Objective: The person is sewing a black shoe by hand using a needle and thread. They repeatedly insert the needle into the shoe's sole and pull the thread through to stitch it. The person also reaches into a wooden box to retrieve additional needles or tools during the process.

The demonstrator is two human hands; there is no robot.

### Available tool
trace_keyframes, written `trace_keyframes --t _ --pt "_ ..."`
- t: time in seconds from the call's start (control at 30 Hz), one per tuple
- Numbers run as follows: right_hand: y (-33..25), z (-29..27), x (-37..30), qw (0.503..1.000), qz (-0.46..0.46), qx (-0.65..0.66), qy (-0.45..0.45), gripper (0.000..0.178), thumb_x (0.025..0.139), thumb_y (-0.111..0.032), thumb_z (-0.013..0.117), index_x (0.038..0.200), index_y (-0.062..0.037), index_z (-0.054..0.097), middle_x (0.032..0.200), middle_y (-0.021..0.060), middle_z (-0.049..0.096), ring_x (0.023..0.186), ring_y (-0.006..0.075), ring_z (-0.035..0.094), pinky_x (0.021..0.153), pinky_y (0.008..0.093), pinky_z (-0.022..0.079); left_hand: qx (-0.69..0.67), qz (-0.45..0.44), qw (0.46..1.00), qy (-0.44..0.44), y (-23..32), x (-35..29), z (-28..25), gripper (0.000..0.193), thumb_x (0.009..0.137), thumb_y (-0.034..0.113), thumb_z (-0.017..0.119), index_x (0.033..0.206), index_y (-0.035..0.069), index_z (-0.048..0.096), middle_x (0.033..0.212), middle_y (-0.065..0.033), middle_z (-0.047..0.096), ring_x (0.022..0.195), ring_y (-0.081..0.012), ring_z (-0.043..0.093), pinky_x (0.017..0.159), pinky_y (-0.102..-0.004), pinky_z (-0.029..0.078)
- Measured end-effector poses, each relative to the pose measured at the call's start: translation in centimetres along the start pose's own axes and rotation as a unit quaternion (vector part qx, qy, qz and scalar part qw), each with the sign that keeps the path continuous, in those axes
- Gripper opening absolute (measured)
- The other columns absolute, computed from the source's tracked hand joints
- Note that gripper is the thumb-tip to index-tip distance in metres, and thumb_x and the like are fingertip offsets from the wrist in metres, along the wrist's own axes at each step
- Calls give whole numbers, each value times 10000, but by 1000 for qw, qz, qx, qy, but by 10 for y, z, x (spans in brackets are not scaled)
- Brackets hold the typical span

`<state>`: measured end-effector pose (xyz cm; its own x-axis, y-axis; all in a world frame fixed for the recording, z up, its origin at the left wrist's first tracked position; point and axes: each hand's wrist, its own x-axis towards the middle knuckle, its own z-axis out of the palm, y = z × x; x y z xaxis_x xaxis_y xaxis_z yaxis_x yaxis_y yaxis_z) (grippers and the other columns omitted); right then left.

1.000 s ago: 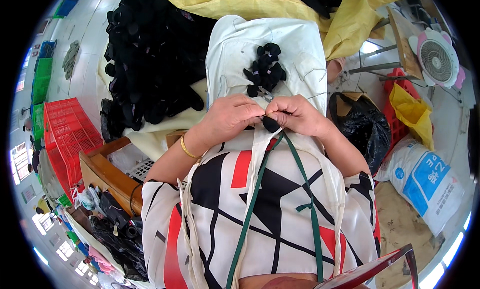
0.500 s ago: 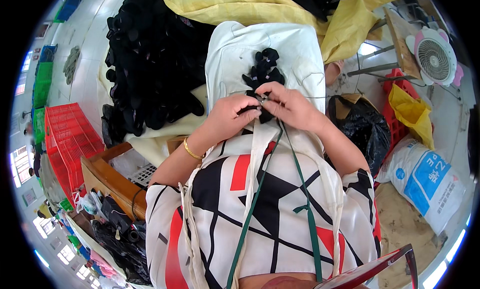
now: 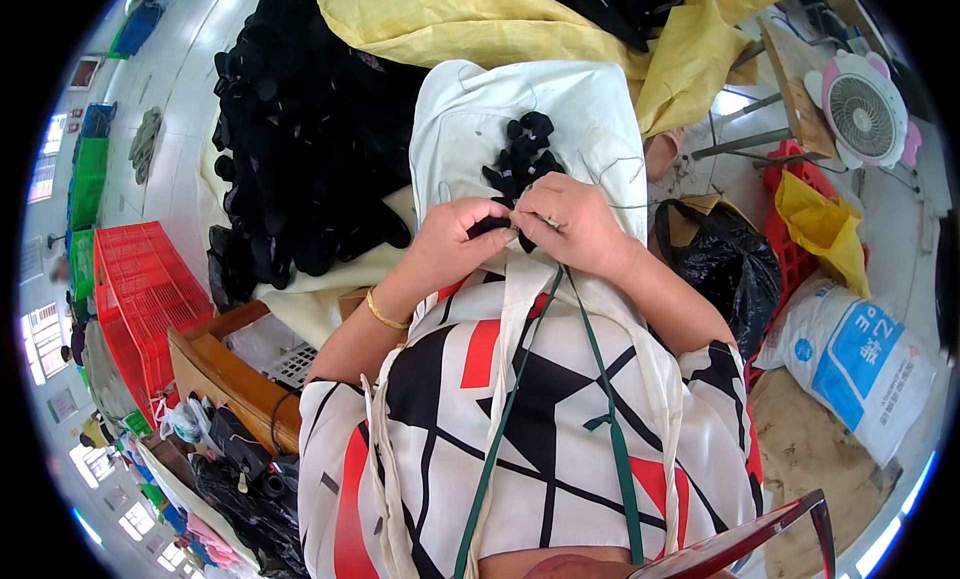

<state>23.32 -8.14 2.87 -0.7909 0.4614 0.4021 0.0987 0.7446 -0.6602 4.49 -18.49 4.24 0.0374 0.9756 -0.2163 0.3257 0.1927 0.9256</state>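
Left hand (image 3: 462, 241) and right hand (image 3: 572, 227) both pinch shut on small black fabric piece (image 3: 492, 226), at near edge of white lap cloth (image 3: 470, 109); black pieces pile (image 3: 525, 154) within reach behind.

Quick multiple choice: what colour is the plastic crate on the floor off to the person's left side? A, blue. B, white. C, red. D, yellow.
C: the crate on the person's left, beside the big heap of black pieces, is plainly red, while both hands work over the white cloth on the lap.
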Motion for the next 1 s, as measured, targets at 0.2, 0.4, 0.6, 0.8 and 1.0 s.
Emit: trace_keyframes --t 0.2,0.4,0.6,0.8,1.0 --pt "-40 -10 29 961 -249 -69 96 63 840 -105 684 846 -58 641 829 91 617 732 239 611 623 301 513 57 85 994 46 4 7 7 176 809 88 683 955 -9 663 833 -158 663 745 -326 631 677 -351 499" --pt "-24 -45 10 804 260 533 -33 141 1056 -201 452 1022 -83 522 895 39 677 682 95 636 553 232 496 225 172 948 144 -25 21 -9 174 814 74 695 984 40 679 737 -116 604 665 -303 592 595 -373 476" --pt "6 -222 -56 515 139 757 376 100 886 18 558 893 -66 505 707 -8 470 629 103 453 570 257 454 386 215 868 229 -54 5 -42 202 781 58 719 981 65 690 774 -75 607 687 -249 597 574 -346 490" --pt "92 -443 -289 594 160 285 735 89 850 20 510 774 61 533 994 216 622 987 310 574 987 411 523 455 243 820 248 -68 2 -60 187 765 56 715 949 66 683 776 -55 599 700 -235 606 585 -329 513" --pt "65 -368 -257 556 248 -143 781 186 904 -43 486 760 46 563 736 104 559 641 218 541 714 362 567 449 263 816 252 -61 15 -44 214 741 49 718 951 66 680 789 -48 596 696 -220 604 571 -314 506"
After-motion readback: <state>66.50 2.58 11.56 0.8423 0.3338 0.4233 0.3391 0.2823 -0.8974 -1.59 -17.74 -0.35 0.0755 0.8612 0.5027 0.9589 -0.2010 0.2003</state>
